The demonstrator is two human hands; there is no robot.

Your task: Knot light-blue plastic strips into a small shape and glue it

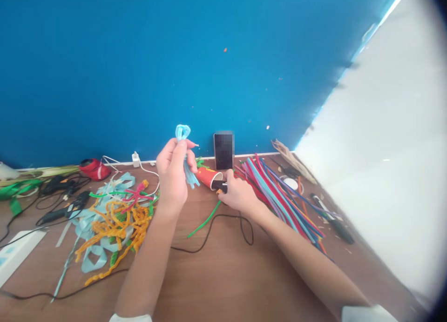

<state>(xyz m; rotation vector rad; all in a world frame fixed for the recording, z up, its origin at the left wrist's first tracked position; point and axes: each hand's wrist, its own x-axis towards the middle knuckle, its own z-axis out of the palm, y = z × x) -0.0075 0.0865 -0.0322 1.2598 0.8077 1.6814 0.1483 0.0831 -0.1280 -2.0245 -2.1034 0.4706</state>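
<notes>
Raised in front of the blue wall, my left hand (176,166) pinches a bundle of light blue pipe cleaners (182,132). The bundle makes a loop above my fingertips, and its loose ends hang below. My right hand (238,191) has its fingers closed on a black tool (220,185) that looks like a glue gun; my hand covers much of it. Its front end lies in the mouth of a red paper cup (207,177), tipped on its side. A green pipe cleaner (206,221) lies on the table just below.
A phone (223,150) leans on the wall behind the cup. Many coloured pipe cleaners (275,191) lie at right, near a marker (319,204). Orange twisted stems (120,224) and blue ribbon (94,259) pile up at left. A black cord (206,250) crosses the table (209,285).
</notes>
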